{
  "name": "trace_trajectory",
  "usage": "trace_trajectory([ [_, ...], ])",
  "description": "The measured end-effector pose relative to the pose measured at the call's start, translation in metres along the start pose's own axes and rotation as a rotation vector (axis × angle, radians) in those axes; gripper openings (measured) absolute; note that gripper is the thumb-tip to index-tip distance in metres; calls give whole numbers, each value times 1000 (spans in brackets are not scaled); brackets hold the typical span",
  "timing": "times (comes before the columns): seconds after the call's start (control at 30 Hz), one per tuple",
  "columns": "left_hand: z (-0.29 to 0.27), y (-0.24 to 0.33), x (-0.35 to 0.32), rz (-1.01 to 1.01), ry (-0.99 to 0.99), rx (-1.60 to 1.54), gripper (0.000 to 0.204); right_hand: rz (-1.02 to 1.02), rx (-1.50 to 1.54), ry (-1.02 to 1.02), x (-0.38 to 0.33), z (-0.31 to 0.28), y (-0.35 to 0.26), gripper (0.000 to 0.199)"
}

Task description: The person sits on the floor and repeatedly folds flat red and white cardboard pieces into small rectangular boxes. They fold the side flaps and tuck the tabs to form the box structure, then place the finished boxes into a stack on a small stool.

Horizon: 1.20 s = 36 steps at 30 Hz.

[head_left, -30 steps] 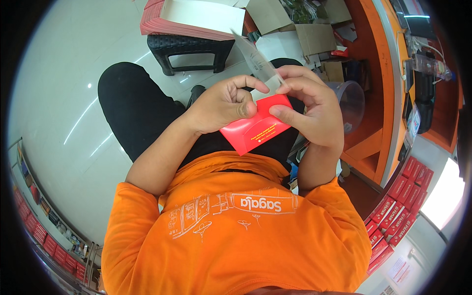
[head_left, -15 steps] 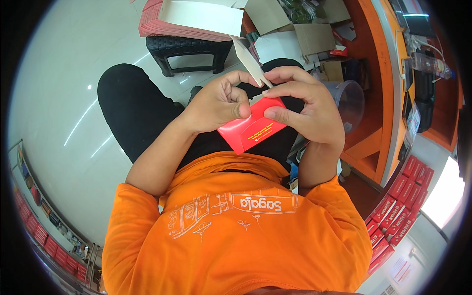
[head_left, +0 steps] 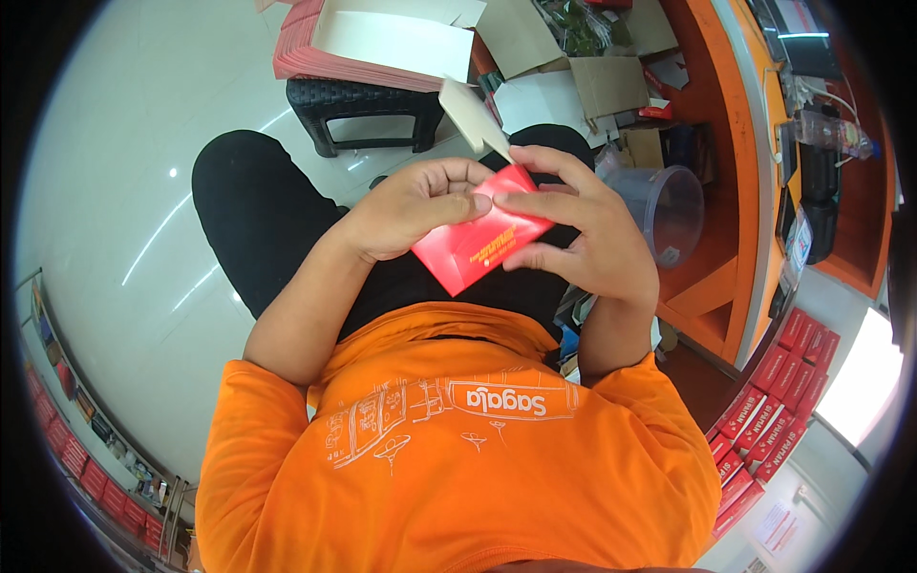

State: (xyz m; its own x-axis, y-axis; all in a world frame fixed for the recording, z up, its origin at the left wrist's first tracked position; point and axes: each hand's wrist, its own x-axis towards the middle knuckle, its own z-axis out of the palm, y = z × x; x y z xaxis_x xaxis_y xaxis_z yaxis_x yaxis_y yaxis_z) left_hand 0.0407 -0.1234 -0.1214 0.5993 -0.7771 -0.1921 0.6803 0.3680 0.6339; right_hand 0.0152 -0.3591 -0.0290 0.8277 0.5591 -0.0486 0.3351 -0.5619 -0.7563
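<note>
A small red cardboard box (head_left: 458,250) with yellow print is held over my lap, tilted in the air. Its far flap stands up and shows a pale inner side. My left hand (head_left: 406,208) grips the box's left part, thumb pressed on the red face and fingers curled behind it. On the other side my right hand (head_left: 597,229) holds the box's right end, with a finger laid across the face and the thumb at the near edge. Fingertips behind the box are hidden.
A stack of red-edged, white-inside card blanks (head_left: 296,48) lies on a black plastic stool (head_left: 363,100) ahead. Right of it are an opened brown carton (head_left: 607,84), a clear plastic bin (head_left: 669,210) and an orange shelf unit (head_left: 716,277). Red boxes (head_left: 774,420) are stacked at the right.
The box has tipped, its printed face turning more upward, and the raised flap leans further left. My right thumb has slid from the face down to the near edge.
</note>
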Motion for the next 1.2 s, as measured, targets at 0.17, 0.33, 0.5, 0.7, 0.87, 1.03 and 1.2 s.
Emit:
trace_trajectory([
  [0.17,-9,-5,0,-10,75,-125,27,27,-1,9,4,6,-2,63],
  [0.33,-4,0,-2,-44,103,3,22,60,20,19,4,9,-5,74],
  [0.5,2,3,-6,-95,55,137,19,85,8,-107,-1,4,-13,77],
  [0.7,-18,12,-4,267,140,344,42,54,4,60,-24,-31,-6,69],
  [0.87,-35,8,15,455,934,531,46,-44,384,316,-64,-31,23,68],
  [1.03,-46,10,13,253,619,89,51,50,454,266,-48,-22,26,71],
  [1.2,-58,11,2,330,334,87,49,165,407,244,-38,-19,33,76],
])
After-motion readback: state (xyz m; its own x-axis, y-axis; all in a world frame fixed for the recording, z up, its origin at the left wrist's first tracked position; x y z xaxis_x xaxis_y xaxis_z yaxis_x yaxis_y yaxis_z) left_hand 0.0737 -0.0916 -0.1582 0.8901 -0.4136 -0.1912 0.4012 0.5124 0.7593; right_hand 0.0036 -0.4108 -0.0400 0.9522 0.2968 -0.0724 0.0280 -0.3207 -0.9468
